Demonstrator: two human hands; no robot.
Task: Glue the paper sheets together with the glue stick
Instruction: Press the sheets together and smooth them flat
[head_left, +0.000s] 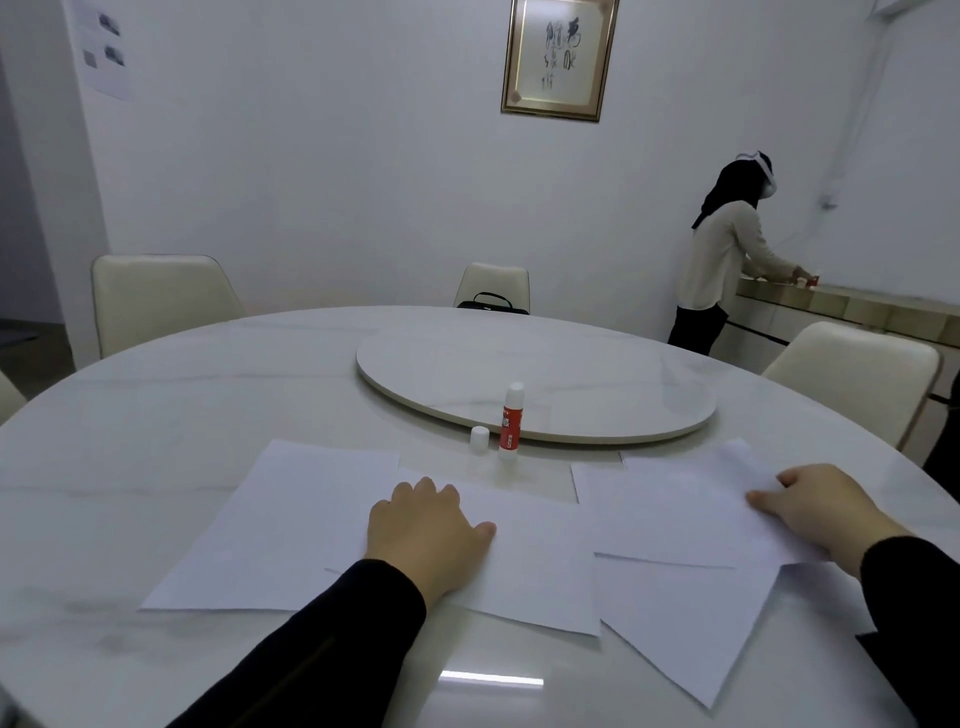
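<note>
Glue stick (510, 421): upright, uncapped, on counter (156, 415); cap (479, 439) just left of it.
Paper sheets (291, 525): flat, nearer than glue stick.
Left hand (426, 525): fingers flat, pressing left sheets.
Right hand (821, 506): pinching right sheet (670, 509) edge.

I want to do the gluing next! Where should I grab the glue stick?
Grab the glue stick round its red middle, coming from the front. It stands upright with its cap off beside it, so keep your fingers below the bare white tip, which is likely sticky.
</note>
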